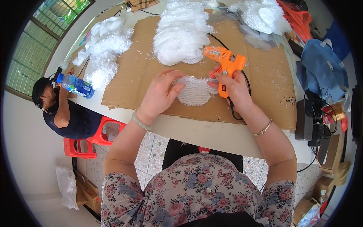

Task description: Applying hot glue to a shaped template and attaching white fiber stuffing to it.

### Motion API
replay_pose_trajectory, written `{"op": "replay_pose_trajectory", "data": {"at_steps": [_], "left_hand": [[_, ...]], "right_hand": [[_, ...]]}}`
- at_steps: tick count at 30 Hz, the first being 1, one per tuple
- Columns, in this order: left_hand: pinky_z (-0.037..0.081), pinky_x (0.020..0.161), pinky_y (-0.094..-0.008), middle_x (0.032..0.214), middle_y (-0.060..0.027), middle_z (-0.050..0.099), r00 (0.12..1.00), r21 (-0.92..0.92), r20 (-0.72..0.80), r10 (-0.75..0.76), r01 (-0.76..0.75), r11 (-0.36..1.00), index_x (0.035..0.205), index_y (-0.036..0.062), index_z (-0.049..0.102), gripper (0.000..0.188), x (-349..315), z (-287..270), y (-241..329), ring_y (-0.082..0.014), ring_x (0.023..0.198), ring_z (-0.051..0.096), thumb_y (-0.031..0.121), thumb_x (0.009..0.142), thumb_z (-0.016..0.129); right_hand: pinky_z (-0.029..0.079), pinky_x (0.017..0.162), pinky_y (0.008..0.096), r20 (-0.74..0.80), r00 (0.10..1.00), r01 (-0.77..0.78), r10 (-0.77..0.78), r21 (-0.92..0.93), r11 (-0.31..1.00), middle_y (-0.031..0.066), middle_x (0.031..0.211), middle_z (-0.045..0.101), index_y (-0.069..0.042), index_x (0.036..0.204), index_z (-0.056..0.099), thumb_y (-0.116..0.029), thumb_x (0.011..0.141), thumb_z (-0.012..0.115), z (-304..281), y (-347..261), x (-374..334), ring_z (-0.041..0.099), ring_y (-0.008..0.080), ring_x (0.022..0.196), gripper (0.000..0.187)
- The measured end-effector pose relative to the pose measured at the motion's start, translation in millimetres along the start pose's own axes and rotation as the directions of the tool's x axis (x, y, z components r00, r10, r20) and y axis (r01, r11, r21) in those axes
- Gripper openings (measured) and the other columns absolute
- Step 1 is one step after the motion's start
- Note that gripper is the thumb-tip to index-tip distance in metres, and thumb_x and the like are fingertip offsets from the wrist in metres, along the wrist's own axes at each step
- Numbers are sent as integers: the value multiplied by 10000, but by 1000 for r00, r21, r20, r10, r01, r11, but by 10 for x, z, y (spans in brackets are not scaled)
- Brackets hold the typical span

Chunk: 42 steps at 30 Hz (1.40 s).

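Note:
My right hand (237, 90) is wrapped around the handle of an orange glue gun (235, 67), whose nozzle end points to the left. Its fingertips also come near the right edge of a small white pleated fabric piece (194, 91) lying flat on the cardboard. At that piece's left edge is my left hand (162, 91), thumb and forefinger apart, fingers bent, with nothing visibly gripped. Just beyond stands a long overlapping pile of similar white pleated pieces (180, 32). A black cord runs from the glue gun across the cardboard.
A brown cardboard sheet (264, 90) covers much of the white table. White fluffy pieces (107, 47) lie left, more (264, 17) at the back right. A blue bag (321, 64) and cables sit right. A person (62, 109) sits at the left beside a bottle (77, 86).

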<state>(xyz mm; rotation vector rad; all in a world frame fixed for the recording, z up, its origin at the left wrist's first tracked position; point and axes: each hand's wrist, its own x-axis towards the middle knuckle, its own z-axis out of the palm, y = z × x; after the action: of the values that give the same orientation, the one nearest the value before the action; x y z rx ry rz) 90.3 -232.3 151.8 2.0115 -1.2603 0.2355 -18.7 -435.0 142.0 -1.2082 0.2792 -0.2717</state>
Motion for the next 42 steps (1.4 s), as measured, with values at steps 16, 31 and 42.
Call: {"op": "replay_pose_trajectory", "data": {"at_steps": [16,31,42], "left_hand": [[463,769,-370,795,-93,630,998,153,59,-4,-5,988,1000,50,664,255,10,33,-119,-253,788,578,145,767,701],[475,739,-393,784,-132,650,959,-42,17,-283,284,958,794,18,683,110,3,21,-272,-318,797,583,115,786,633],[467,755,-372,794,-118,637,987,9,67,-144,144,990,875,25,678,174,-56,-18,-321,-302,805,571,19,733,578]], "right_hand": [[529,868,366,1,1000,15,-15,42,999,95,1054,552,21,1094,498,-33,889,496,37,-26,-73,578,200,1012,212],[530,816,383,360,933,73,-33,-99,992,103,962,611,11,1080,542,-108,838,547,-117,-356,-108,622,231,929,270],[457,804,247,369,890,25,267,-624,781,37,937,624,-19,1103,519,-66,836,622,-92,-296,-117,567,105,882,290]]}}
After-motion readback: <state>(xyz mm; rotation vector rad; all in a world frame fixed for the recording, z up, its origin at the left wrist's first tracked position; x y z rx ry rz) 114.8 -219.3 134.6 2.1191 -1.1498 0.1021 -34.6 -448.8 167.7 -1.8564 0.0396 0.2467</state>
